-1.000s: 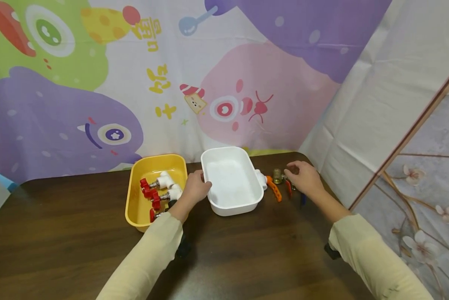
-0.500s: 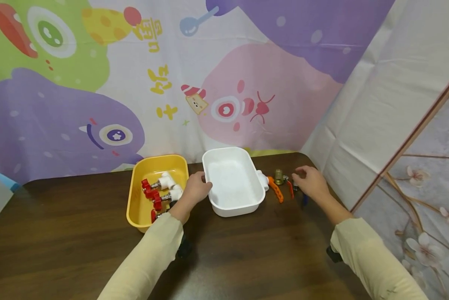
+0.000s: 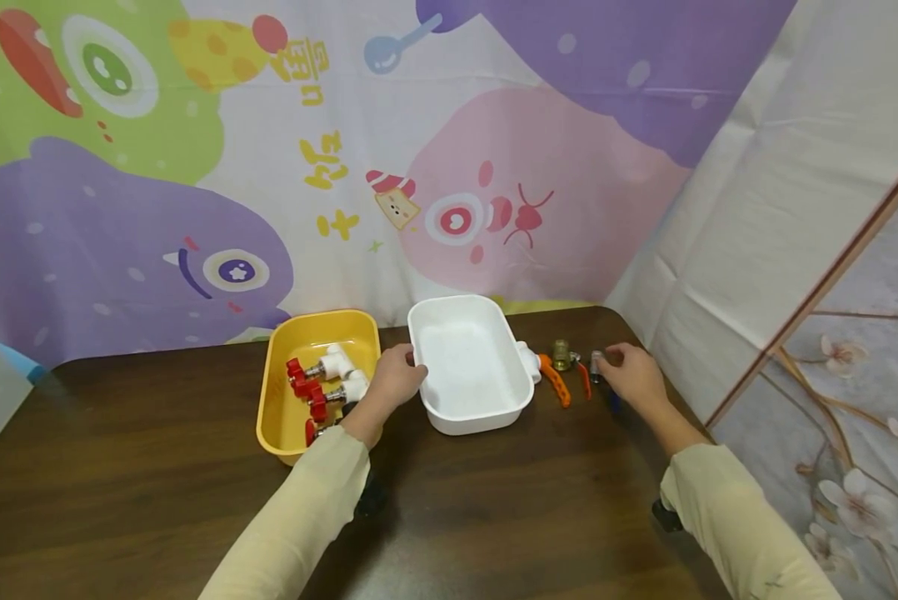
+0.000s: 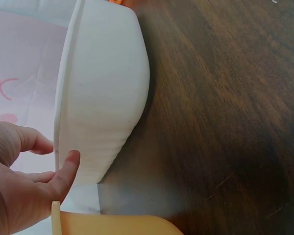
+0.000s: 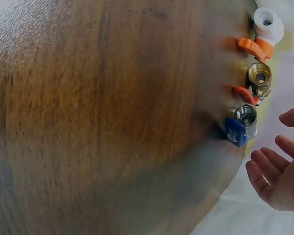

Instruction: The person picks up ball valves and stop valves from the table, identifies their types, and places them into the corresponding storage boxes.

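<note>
My left hand [image 3: 399, 377] is at the left rim of a white plastic bin [image 3: 464, 358]; in the left wrist view its thumb and fingers pinch the bin's edge from either side. Nothing lies in the bin. My right hand [image 3: 632, 373] hovers beside a silver ball valve [image 5: 246, 115] with a blue handle, fingers loosely curved and apart from it. Left of that valve stand a brass ball valve [image 3: 561, 355] with a red lever and a white plastic valve [image 3: 527, 362] with an orange lever, close against the bin's right side.
A yellow bin [image 3: 271, 417] stands left of the white one, partly behind my left forearm. Several white pipe valves [image 3: 336, 363] with red handles lie in it. A cartoon-printed cloth [image 3: 344, 275] hangs along the back of the wooden table [image 3: 157, 500].
My right hand has moved right, from over the brass valve to beside the silver one, which now shows more. My left hand keeps its place at the white bin's rim.
</note>
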Action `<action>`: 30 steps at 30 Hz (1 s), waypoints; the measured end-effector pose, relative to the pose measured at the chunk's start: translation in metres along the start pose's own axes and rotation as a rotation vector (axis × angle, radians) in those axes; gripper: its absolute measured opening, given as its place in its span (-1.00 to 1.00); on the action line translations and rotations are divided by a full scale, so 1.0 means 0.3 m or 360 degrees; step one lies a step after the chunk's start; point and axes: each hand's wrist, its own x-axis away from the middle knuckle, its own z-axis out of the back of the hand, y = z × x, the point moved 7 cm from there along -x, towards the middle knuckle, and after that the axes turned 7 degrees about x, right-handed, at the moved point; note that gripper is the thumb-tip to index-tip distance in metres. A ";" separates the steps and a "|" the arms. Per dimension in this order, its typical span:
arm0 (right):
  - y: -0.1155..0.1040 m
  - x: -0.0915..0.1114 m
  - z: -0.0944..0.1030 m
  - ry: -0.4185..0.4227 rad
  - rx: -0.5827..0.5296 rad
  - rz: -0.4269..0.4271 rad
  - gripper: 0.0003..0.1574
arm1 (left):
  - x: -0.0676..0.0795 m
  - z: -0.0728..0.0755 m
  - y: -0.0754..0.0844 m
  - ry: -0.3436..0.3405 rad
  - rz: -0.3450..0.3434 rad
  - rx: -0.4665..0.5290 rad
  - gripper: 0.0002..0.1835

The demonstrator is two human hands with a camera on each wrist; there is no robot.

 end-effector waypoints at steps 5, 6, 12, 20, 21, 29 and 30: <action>0.008 0.001 -0.014 -0.0029 0.0010 -0.0039 -0.43 | 0.005 0.005 0.000 0.0000 0.0022 0.0011 -0.49; 0.007 0.001 -0.017 -0.0031 0.0015 -0.0042 -0.43 | 0.006 0.006 0.001 0.0002 0.0024 0.0011 -0.49; 0.015 0.000 -0.041 -0.0095 0.0032 -0.0086 -0.37 | 0.004 0.007 0.004 0.0002 0.0019 0.0022 -0.51; 0.033 -0.001 -0.068 -0.0144 0.0057 -0.0124 -0.34 | -0.001 0.007 0.000 0.0010 -0.0009 0.0006 -0.54; 0.035 -0.001 -0.070 -0.0146 0.0058 -0.0127 -0.34 | -0.001 0.007 0.000 0.0012 -0.0013 0.0004 -0.55; 0.039 -0.006 -0.094 -0.0192 0.0073 -0.0167 -0.30 | 0.000 0.008 -0.001 0.0019 -0.0029 -0.0006 -0.57; 0.040 -0.007 -0.098 -0.0199 0.0079 -0.0167 -0.30 | 0.001 0.008 0.000 0.0019 -0.0033 -0.0008 -0.58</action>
